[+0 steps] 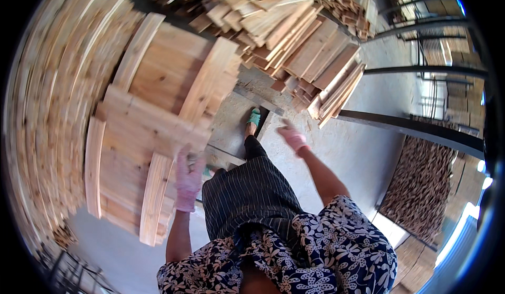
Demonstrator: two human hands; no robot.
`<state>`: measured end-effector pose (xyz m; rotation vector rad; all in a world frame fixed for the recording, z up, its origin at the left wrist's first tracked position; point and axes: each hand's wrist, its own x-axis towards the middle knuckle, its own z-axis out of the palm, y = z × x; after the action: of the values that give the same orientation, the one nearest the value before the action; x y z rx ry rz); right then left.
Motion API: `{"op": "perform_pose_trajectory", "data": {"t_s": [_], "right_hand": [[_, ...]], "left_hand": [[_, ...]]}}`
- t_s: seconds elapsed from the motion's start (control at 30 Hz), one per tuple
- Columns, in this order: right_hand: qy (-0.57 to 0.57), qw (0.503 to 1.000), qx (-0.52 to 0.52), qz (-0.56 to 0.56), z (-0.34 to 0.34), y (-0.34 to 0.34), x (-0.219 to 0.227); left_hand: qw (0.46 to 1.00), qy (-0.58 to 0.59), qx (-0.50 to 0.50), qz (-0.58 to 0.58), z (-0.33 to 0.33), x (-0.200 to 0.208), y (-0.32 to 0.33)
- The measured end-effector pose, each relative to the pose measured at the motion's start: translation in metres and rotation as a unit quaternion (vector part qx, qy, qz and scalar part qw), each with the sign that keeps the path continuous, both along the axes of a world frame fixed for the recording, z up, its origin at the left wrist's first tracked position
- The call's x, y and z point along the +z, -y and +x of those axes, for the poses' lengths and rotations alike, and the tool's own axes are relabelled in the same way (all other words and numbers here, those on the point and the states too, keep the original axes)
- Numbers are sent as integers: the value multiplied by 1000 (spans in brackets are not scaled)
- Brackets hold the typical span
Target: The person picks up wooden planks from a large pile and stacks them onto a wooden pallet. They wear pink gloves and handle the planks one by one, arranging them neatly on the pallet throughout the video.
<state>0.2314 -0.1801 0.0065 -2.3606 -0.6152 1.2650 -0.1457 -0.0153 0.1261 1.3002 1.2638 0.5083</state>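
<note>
My left hand (188, 178), in a pink glove, is beside a stack of wooden boards, its fingers blurred but seemingly apart. Just beyond its fingertips is the blurred right end of a wide pale plank (150, 121) lying crosswise on the stack. I cannot tell whether the fingers touch that plank. Narrow wooden strips stand out on top of the stack, one (153, 196) nearest this hand and another (208, 78) farther off. My right hand (292, 137), also gloved in pink, hangs over the floor with its fingers stretched out and nothing visible in it.
A tall layered wall of boards (58, 94) rises at the left. Ahead lies a loose heap of planks (315, 52), its near end close to my right hand. A dark metal beam (410, 131) crosses the right side, with bundled wood (418, 181) beyond it. Grey floor (336, 152) shows between.
</note>
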Motion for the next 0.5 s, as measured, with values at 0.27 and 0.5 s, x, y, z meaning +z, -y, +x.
{"op": "perform_pose_trajectory", "data": {"t_s": [0.27, 0.5], "right_hand": [[49, 937, -346, -29, 195, 92, -48], [-68, 787, -611, -43, 243, 174, -155]], "left_hand": [[926, 2, -377, 26, 297, -88, 20], [834, -184, -506, -124, 543, -189, 56]]}}
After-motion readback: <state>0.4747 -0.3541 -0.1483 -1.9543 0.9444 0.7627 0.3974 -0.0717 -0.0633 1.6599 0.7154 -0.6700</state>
